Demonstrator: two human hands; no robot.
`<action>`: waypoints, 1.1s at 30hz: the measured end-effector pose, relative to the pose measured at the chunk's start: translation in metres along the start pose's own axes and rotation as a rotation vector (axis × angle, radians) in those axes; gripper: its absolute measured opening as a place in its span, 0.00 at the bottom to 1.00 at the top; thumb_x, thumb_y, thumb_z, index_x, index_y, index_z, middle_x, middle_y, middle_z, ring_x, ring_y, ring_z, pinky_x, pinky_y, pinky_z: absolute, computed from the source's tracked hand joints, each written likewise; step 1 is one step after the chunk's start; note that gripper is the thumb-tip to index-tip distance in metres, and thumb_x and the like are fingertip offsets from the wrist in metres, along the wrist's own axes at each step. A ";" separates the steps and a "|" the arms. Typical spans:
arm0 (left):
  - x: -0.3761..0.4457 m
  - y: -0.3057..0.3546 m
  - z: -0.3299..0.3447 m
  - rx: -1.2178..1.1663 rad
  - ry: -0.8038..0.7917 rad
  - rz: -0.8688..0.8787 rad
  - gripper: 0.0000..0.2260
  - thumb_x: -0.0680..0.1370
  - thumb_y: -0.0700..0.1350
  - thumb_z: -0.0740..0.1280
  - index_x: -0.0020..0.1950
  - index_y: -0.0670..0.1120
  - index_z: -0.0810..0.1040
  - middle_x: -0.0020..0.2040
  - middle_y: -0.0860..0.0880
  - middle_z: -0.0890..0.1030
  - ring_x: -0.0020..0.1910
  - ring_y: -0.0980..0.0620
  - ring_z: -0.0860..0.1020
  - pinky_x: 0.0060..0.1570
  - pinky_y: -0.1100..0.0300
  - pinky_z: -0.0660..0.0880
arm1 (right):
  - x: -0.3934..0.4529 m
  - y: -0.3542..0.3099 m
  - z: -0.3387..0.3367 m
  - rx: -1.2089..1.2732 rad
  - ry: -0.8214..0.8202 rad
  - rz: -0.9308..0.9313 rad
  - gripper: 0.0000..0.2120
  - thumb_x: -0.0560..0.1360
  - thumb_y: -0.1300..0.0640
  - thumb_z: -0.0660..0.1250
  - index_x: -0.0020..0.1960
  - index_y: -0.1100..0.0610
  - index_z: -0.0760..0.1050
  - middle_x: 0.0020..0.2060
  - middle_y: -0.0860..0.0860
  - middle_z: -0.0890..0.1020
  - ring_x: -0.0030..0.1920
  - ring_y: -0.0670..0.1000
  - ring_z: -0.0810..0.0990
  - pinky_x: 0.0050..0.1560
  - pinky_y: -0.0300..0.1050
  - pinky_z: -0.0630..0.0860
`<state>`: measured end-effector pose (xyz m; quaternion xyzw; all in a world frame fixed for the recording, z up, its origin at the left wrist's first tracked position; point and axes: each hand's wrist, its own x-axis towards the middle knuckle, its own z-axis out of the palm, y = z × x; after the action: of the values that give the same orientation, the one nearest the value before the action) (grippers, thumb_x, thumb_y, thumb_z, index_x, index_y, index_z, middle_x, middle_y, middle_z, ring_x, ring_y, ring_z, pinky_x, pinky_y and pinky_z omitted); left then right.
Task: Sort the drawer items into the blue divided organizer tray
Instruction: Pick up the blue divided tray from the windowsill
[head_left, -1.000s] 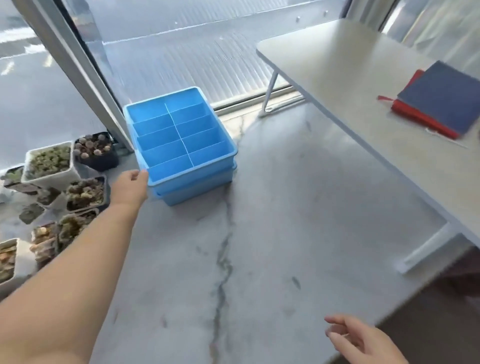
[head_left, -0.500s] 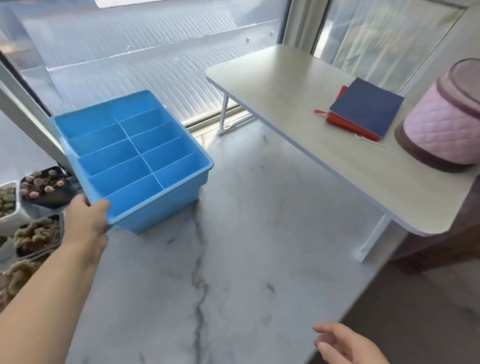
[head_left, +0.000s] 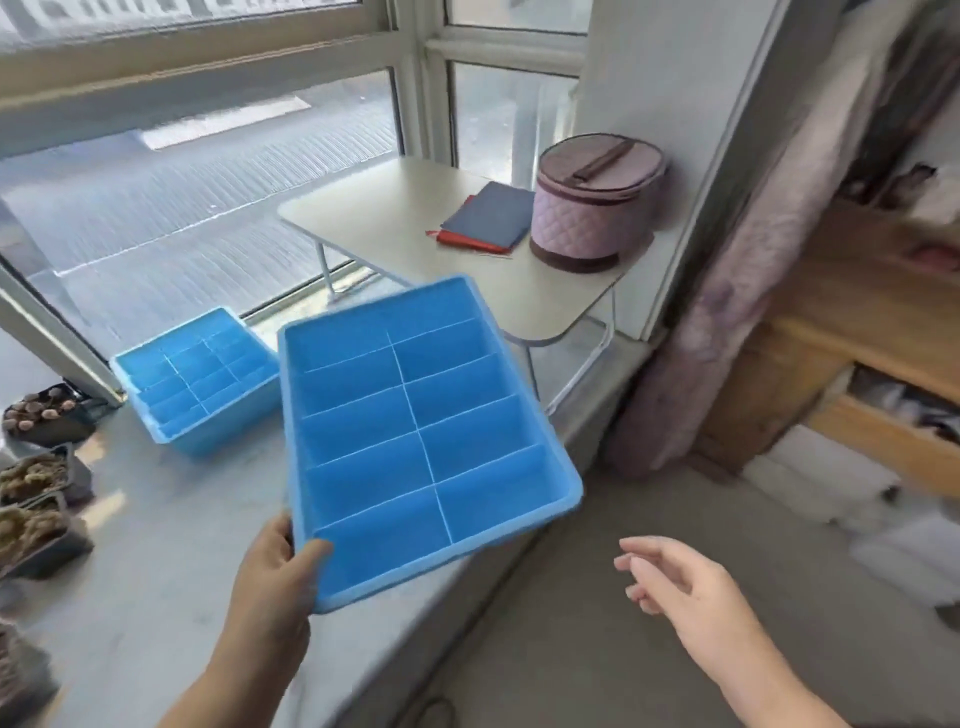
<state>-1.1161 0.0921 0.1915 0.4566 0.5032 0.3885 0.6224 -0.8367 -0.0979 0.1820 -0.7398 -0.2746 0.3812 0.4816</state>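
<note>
The left hand (head_left: 272, 566) pinched the near corner of the blue tray (head_left: 415, 441), held up over the ledge. Its long side pointed away. The right hand (head_left: 680, 582) hung loose and empty nearby.

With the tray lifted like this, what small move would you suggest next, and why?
Probably bring the right hand to the tray's free near corner. Only the left hand grips it, by one corner, so it hangs tilted in the air, and the right is open and close.
</note>
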 end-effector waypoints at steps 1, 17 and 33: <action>-0.018 -0.001 0.017 0.024 -0.045 0.006 0.17 0.67 0.30 0.62 0.55 0.37 0.77 0.49 0.37 0.83 0.45 0.38 0.82 0.46 0.44 0.79 | -0.014 0.007 -0.023 0.059 0.039 0.019 0.08 0.77 0.63 0.65 0.48 0.54 0.81 0.42 0.53 0.85 0.36 0.46 0.82 0.40 0.38 0.78; -0.080 -0.037 0.358 0.469 -0.772 0.002 0.07 0.69 0.42 0.70 0.43 0.43 0.74 0.36 0.47 0.79 0.32 0.52 0.78 0.27 0.62 0.72 | -0.068 0.090 -0.286 0.388 0.499 0.273 0.06 0.76 0.63 0.66 0.46 0.65 0.71 0.37 0.55 0.82 0.37 0.52 0.81 0.37 0.44 0.74; -0.097 -0.093 0.688 0.531 -1.258 -0.277 0.12 0.78 0.52 0.64 0.52 0.44 0.78 0.51 0.48 0.84 0.48 0.53 0.83 0.49 0.55 0.80 | 0.041 0.106 -0.434 1.094 0.995 0.159 0.08 0.77 0.64 0.63 0.55 0.57 0.75 0.52 0.51 0.83 0.53 0.50 0.82 0.55 0.52 0.77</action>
<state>-0.4576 -0.1478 0.1813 0.6633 0.1785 -0.1690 0.7069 -0.4499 -0.3255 0.1791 -0.4972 0.2593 0.1171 0.8197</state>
